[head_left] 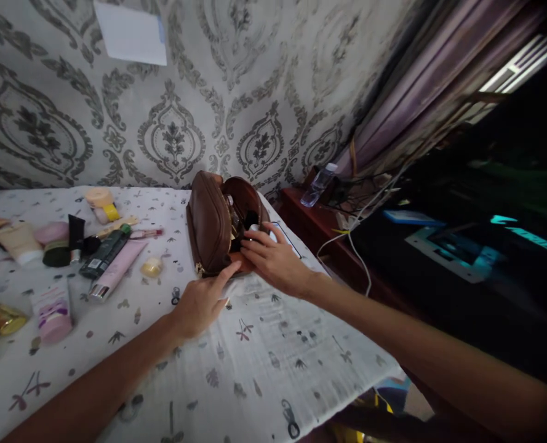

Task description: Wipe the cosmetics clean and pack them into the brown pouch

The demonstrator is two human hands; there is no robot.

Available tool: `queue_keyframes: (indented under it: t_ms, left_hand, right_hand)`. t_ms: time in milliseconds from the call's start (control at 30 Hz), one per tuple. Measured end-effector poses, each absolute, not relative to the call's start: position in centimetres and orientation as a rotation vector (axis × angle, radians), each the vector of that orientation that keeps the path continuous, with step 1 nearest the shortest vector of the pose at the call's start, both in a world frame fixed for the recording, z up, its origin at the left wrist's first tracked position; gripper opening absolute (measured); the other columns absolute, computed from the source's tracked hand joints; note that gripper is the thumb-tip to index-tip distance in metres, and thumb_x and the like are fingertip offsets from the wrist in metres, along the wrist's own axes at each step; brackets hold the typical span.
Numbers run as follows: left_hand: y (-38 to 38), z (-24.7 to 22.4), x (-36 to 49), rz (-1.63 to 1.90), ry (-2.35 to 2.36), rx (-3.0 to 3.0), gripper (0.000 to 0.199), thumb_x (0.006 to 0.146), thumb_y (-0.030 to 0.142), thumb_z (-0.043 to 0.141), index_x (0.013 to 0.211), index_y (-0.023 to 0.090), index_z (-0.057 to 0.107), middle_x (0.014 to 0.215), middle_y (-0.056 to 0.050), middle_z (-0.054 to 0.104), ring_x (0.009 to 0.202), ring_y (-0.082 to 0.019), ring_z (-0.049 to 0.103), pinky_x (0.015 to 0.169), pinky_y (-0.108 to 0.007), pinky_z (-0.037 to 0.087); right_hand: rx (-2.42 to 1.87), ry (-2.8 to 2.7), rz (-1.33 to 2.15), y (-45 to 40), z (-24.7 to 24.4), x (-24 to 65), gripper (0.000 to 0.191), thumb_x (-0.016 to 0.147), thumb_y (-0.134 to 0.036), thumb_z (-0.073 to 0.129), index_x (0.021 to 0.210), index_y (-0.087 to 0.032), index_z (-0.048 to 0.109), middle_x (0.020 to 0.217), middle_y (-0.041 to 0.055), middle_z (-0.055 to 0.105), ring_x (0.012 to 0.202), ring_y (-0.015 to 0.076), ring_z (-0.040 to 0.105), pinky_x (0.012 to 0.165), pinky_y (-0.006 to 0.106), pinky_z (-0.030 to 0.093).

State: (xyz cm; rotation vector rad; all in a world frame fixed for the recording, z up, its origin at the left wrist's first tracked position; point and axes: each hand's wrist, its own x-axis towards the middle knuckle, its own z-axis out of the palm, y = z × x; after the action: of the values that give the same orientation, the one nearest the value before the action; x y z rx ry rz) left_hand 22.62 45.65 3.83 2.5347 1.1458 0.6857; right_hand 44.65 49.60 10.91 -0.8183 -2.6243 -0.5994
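Observation:
A brown zipped bag point(208, 224) stands unzipped near the wall, its opening facing right and showing small items inside. My left hand point(203, 303) touches the bag's lower front edge, with its index finger stretched toward the opening and nothing seen in it. At the mouth of the bag is my right hand point(275, 258), its fingers reaching over the opening beside a small white item point(255, 228). Whether those fingers grip that item is hard to make out.
Left on the patterned cloth point(236, 381) lie a pink tube point(119, 269), a dark green tube point(107, 252), a yellow-labelled jar point(102, 206) and several other cosmetics. A clear bottle point(318, 186) and cables stand beyond the cloth's right edge.

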Motion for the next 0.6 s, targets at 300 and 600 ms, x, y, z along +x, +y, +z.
queue_keyframes:
  t_ms: [300, 600]
  left_hand:
    - [45.1, 3.2, 22.1, 0.868, 1.034, 2.661, 0.073, 0.09, 0.016, 0.042, 0.153, 0.02, 0.005, 0.137, -0.016, 0.06, 0.11, -0.026, 0.068, 0.084, -0.038, 0.057]
    - [40.7, 4.8, 18.1, 0.456, 1.122, 2.921, 0.031, 0.096, 0.045, 0.053, 0.115, 0.023, 0.062, 0.115, -0.01, 0.061, 0.106, -0.028, 0.055, 0.088, -0.045, 0.05]
  right_hand:
    - [-0.865, -2.146, -0.282, 42.4, 7.6, 40.7, 0.033, 0.096, -0.014, 0.047, 0.125, -0.018, 0.062, 0.122, 0.0097, 0.069, 0.125, 0.0228, 0.056, 0.112, 0.049, 0.039]
    - [-0.817, -2.067, -0.21, 40.3, 5.8, 38.3, 0.028, 0.092, -0.011, 0.051, 0.116, -0.02, 0.064, 0.125, 0.0101, 0.067, 0.126, 0.0261, 0.054, 0.115, 0.058, 0.028]
